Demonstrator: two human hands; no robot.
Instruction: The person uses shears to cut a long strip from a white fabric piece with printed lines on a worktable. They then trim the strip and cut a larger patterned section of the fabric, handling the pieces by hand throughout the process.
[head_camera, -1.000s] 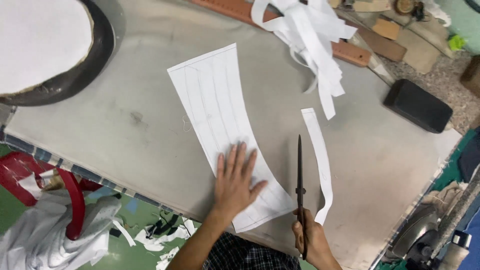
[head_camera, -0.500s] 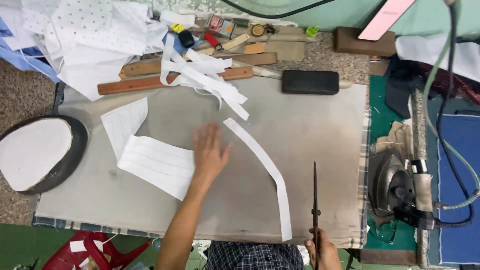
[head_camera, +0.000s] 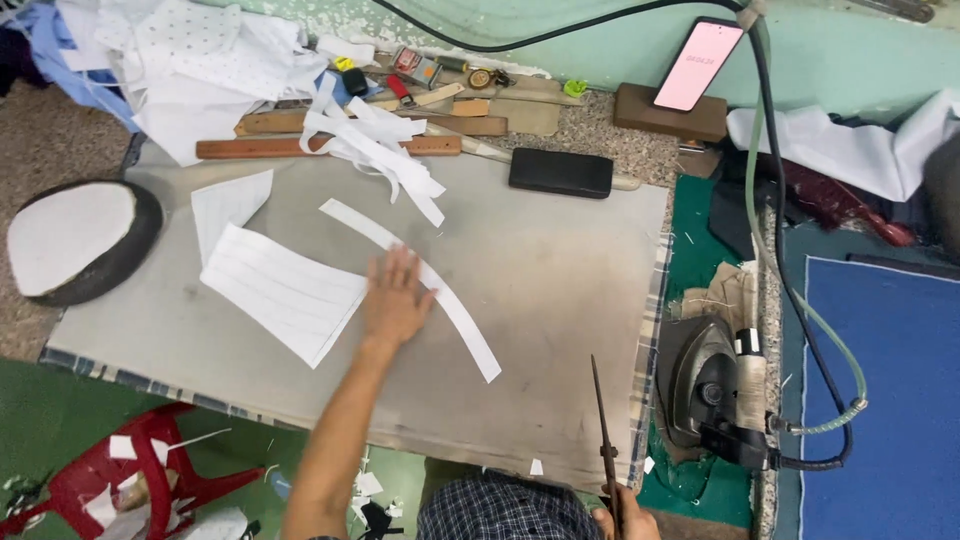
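Observation:
My left hand (head_camera: 395, 298) lies flat with fingers spread on the grey cloth-covered table (head_camera: 560, 270), between a white lined fabric piece (head_camera: 280, 290) and a long curved white strip (head_camera: 420, 275). Its fingertips touch the strip. My right hand (head_camera: 622, 520) shows at the bottom edge, gripping the handles of long dark scissors (head_camera: 603, 440) whose blades point away from me, closed, over the table's near edge.
A grey iron (head_camera: 712, 392) with a hose sits right of the table. A black block (head_camera: 560, 172), wooden rulers (head_camera: 300, 147), a heap of white strips (head_camera: 375, 145) and a phone (head_camera: 697, 65) lie at the back. A round padded form (head_camera: 75, 240) sits left, a red stool (head_camera: 140, 470) below.
The view has swung right and pulled back. My left hand has slid the lined piece leftward and now rests beside the cut strip. The scissors stay in my right hand.

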